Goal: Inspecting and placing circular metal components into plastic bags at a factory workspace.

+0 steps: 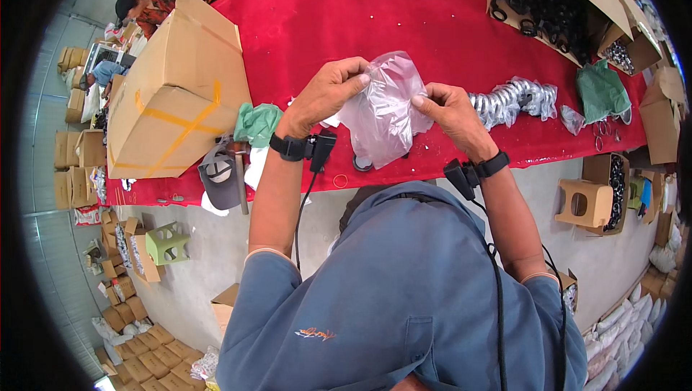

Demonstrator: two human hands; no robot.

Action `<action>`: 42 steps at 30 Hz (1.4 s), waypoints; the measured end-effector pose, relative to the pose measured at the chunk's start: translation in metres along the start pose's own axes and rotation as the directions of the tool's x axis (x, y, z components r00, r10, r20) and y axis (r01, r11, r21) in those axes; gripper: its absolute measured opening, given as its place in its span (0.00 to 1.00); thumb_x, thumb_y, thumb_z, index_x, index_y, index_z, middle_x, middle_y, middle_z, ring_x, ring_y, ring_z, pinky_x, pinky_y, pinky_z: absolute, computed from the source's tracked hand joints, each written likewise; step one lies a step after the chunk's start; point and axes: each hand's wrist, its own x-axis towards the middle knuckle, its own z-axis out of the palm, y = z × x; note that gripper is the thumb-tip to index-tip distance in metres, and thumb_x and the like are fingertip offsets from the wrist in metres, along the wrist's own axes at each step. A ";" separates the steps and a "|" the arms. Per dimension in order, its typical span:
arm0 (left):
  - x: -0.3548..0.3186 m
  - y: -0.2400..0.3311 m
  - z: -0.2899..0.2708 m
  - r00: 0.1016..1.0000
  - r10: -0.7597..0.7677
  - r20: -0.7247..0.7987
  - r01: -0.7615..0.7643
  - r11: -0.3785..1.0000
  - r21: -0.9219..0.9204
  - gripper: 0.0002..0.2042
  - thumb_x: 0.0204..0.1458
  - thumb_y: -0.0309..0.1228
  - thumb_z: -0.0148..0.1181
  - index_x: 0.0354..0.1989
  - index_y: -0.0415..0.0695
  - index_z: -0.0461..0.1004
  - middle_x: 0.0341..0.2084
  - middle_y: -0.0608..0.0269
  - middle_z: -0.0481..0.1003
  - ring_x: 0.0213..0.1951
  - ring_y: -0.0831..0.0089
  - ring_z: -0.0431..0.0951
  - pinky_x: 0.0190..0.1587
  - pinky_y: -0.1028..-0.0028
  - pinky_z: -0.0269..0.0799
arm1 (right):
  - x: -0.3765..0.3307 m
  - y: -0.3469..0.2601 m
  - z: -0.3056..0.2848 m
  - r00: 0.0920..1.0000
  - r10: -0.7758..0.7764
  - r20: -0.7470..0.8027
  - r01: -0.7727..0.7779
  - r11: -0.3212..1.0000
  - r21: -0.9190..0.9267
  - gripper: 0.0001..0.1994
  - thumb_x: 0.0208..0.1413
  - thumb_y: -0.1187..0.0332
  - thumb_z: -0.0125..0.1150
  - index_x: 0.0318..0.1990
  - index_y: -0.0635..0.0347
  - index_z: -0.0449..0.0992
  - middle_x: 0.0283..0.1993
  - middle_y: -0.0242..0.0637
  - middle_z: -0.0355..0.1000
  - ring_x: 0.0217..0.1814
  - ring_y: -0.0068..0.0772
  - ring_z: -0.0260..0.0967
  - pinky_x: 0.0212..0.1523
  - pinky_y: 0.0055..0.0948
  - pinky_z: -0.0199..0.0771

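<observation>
Between my two hands hangs a thin, clear pinkish plastic bag, held above the red-covered table. My left hand pinches its upper left edge. On the other side my right hand grips the bag's right edge between thumb and fingers. The bag looks crumpled, and I cannot see anything inside it. Just under its lower edge a small dark round piece shows in part. To the right of my right hand lies a row of shiny silver rings, partly wrapped in clear plastic.
A large taped cardboard box stands left, beside a green bag, a grey cap and a hammer. At right are a box of black rings, another green bag and scissors. A person is beyond the left box.
</observation>
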 end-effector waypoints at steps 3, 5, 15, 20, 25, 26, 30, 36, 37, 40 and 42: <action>0.004 -0.021 -0.006 0.998 0.017 -0.064 -0.012 0.997 0.079 0.09 0.68 0.30 0.54 0.45 0.38 0.77 0.33 0.73 0.74 0.37 0.83 0.69 0.42 0.78 0.67 | 0.002 0.005 -0.001 0.997 -0.008 -0.082 0.006 1.000 -0.016 0.12 0.63 0.61 0.68 0.39 0.63 0.82 0.31 0.23 0.73 0.34 0.14 0.64 0.34 0.21 0.63; 0.006 -0.027 -0.004 0.991 0.022 -0.129 -0.011 0.996 0.085 0.10 0.68 0.31 0.54 0.45 0.38 0.77 0.34 0.73 0.74 0.38 0.83 0.70 0.42 0.78 0.67 | 0.001 0.007 -0.001 0.994 -0.024 -0.108 0.025 1.000 0.008 0.12 0.63 0.61 0.68 0.39 0.63 0.82 0.31 0.23 0.73 0.34 0.14 0.64 0.34 0.21 0.63; 0.008 -0.045 -0.029 0.822 0.084 -0.563 -0.349 0.857 -0.380 0.09 0.65 0.24 0.48 0.43 0.37 0.76 0.34 0.69 0.74 0.37 0.80 0.73 0.44 0.79 0.69 | 0.006 0.044 -0.013 0.994 0.031 -0.107 0.003 0.953 0.303 0.08 0.66 0.64 0.65 0.42 0.59 0.79 0.36 0.22 0.72 0.37 0.13 0.64 0.40 0.20 0.65; -0.030 -0.059 -0.082 0.832 0.069 -0.550 -0.368 0.810 -0.456 0.08 0.61 0.25 0.52 0.35 0.37 0.77 0.30 0.66 0.75 0.34 0.75 0.75 0.39 0.73 0.73 | 0.005 0.038 -0.009 0.988 0.076 -0.137 0.005 0.859 0.512 0.08 0.68 0.66 0.62 0.49 0.59 0.78 0.40 0.25 0.76 0.38 0.16 0.72 0.41 0.22 0.73; -0.043 -0.057 -0.046 0.958 0.153 -0.242 -0.023 0.883 0.469 0.14 0.53 0.32 0.67 0.45 0.38 0.77 0.34 0.63 0.80 0.37 0.75 0.78 0.46 0.70 0.73 | 0.010 0.034 -0.008 0.984 0.091 -0.154 0.014 0.819 0.574 0.08 0.67 0.67 0.63 0.49 0.59 0.78 0.42 0.27 0.77 0.42 0.19 0.75 0.44 0.24 0.77; -0.042 -0.054 -0.033 0.982 0.006 -0.191 0.063 0.933 0.355 0.18 0.54 0.35 0.67 0.49 0.38 0.76 0.36 0.62 0.80 0.41 0.73 0.79 0.48 0.70 0.72 | 0.012 0.035 -0.007 0.985 0.094 -0.147 0.009 0.817 0.577 0.08 0.67 0.67 0.63 0.49 0.59 0.78 0.42 0.27 0.77 0.42 0.19 0.75 0.44 0.24 0.77; -0.036 -0.073 0.011 0.975 -0.028 -0.222 0.005 0.995 -0.102 0.28 0.59 0.50 0.67 0.55 0.36 0.74 0.41 0.63 0.79 0.48 0.75 0.75 0.53 0.72 0.69 | 0.016 0.034 0.006 0.991 0.045 -0.125 0.028 0.850 0.525 0.07 0.68 0.65 0.63 0.46 0.59 0.78 0.39 0.24 0.75 0.38 0.15 0.71 0.40 0.22 0.74; -0.016 -0.070 0.017 0.950 -0.034 -0.310 -0.041 0.972 -0.232 0.11 0.64 0.37 0.64 0.43 0.42 0.77 0.32 0.74 0.74 0.35 0.85 0.68 0.39 0.79 0.65 | 0.021 0.047 0.002 0.986 0.045 -0.160 0.022 0.919 0.395 0.11 0.69 0.60 0.62 0.46 0.59 0.79 0.35 0.21 0.72 0.35 0.12 0.66 0.36 0.19 0.69; -0.016 -0.071 0.016 0.937 -0.021 -0.349 -0.075 0.963 -0.257 0.09 0.65 0.36 0.64 0.43 0.43 0.76 0.31 0.76 0.73 0.34 0.87 0.67 0.38 0.81 0.63 | 0.021 0.048 0.000 0.979 0.041 -0.200 0.023 0.951 0.310 0.13 0.70 0.58 0.60 0.46 0.59 0.79 0.36 0.22 0.72 0.35 0.12 0.66 0.36 0.18 0.68; -0.016 -0.078 0.008 0.937 -0.053 -0.346 -0.034 0.970 -0.241 0.09 0.66 0.36 0.62 0.44 0.43 0.76 0.33 0.75 0.74 0.35 0.86 0.69 0.40 0.80 0.66 | 0.021 0.043 0.003 0.975 0.119 -0.187 -0.009 0.866 0.501 0.17 0.70 0.54 0.59 0.50 0.60 0.78 0.37 0.23 0.72 0.36 0.13 0.67 0.37 0.18 0.68; -0.017 -0.079 0.006 0.937 -0.050 -0.345 -0.043 0.966 -0.255 0.09 0.66 0.36 0.62 0.45 0.43 0.76 0.34 0.73 0.75 0.36 0.84 0.72 0.42 0.80 0.69 | 0.018 0.033 0.004 0.984 0.124 -0.127 -0.048 0.875 0.482 0.20 0.71 0.52 0.56 0.53 0.61 0.76 0.39 0.24 0.73 0.38 0.14 0.68 0.39 0.19 0.69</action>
